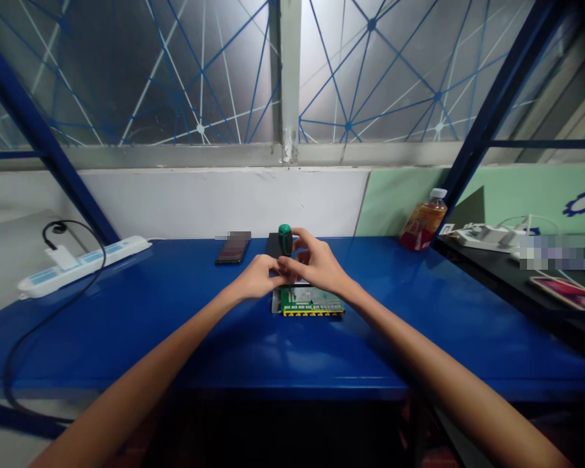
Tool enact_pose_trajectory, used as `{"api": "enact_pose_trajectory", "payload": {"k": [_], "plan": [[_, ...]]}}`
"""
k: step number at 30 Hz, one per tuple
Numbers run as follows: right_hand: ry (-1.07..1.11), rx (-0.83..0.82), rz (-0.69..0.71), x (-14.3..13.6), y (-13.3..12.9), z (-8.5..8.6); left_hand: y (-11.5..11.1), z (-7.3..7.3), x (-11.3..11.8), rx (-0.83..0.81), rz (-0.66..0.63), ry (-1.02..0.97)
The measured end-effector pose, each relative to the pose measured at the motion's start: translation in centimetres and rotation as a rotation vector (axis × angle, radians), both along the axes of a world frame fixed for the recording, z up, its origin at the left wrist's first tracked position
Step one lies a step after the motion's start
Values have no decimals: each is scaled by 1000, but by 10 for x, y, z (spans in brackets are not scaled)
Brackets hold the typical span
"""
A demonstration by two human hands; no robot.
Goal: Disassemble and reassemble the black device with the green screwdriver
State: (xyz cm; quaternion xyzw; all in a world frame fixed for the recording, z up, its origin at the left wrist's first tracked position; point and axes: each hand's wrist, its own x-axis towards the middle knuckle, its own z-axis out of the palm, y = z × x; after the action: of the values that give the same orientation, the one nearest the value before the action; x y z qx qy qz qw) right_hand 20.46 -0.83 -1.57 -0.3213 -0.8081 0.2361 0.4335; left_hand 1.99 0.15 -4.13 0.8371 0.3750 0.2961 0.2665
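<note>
A screwdriver [285, 240] with a green and black handle stands upright over the far part of a green circuit board [305, 298]. My right hand [319, 261] has its fingers curled around the handle from the right. Close below the handle, my left hand [259, 278] is closed with fingertips pinched together, nearly touching my right thumb. What the left fingertips hold is hidden, and so is the screwdriver's tip. A row of yellow connectors [314, 313] lines the board's near edge. Behind the hands, a dark flat object [273, 244] shows in part.
The blue table [214, 344] carries a phone [234, 248] behind my left hand. At the left lies a white power strip [90, 263] with a black cable [43, 325]. A drink bottle [423, 221] stands back right; beyond it a black surface [497, 273] holds another phone [568, 292].
</note>
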Motion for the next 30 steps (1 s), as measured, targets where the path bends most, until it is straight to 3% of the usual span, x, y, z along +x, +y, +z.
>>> {"api": "enact_pose_trajectory", "payload": {"k": [5,11,22,27,30], "plan": [[-19,-8,22,0,-4,1,-2,2,0,-8,-76,32],[11,-33,4,1,-2,1,-4,2,1,99,41,8],[-2,-33,23,1,-9,5,-4,3,-1,85,-19,11],[-20,-19,-4,2,-6,5,-5,-2,2,226,87,-29],[-23,-12,-11,2,-5,3,-4,-4,2,187,81,-43]]}}
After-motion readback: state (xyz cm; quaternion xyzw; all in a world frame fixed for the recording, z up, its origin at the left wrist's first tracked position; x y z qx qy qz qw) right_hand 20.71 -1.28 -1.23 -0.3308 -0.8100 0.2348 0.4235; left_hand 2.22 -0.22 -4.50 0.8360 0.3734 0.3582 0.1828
